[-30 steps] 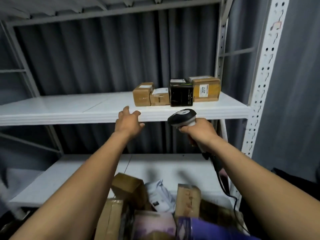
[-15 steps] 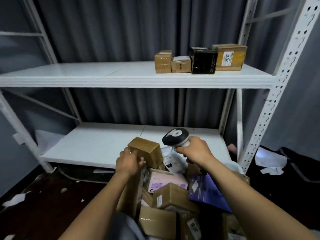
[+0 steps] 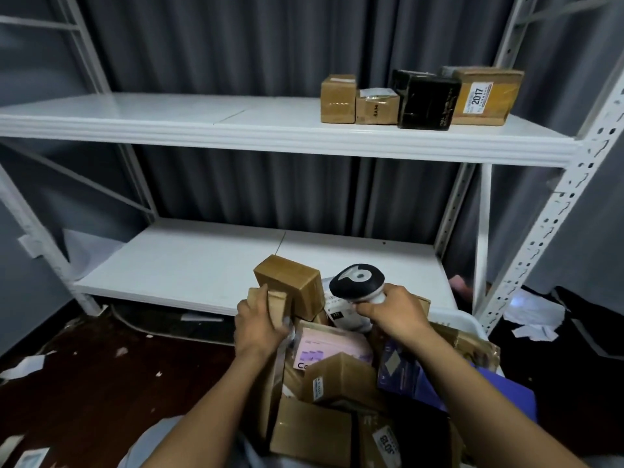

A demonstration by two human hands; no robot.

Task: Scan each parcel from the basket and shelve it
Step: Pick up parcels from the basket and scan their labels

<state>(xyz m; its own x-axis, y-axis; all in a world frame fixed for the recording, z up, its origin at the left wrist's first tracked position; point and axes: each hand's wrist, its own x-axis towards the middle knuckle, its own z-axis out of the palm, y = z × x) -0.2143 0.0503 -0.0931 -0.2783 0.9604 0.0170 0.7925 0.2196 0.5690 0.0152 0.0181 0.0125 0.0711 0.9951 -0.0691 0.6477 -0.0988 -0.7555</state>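
Observation:
A white basket in front of me is heaped with several parcels: brown cartons, a pink box and a purple packet. My left hand grips a small flat brown parcel at the pile's left side, just below a larger brown box that sits on top. My right hand holds a black and white barcode scanner, its head pointing away over the pile. Three brown boxes and a black one stand in a row on the upper shelf.
The white lower shelf lies just behind the basket. A perforated white upright stands at the right. Dark curtain covers the back. Paper scraps litter the dark floor on the left and right.
My view dropped from the upper shelf to the basket. My left hand came down from the shelf edge and took hold of a small brown parcel; the scanner hand lowered over the pile.

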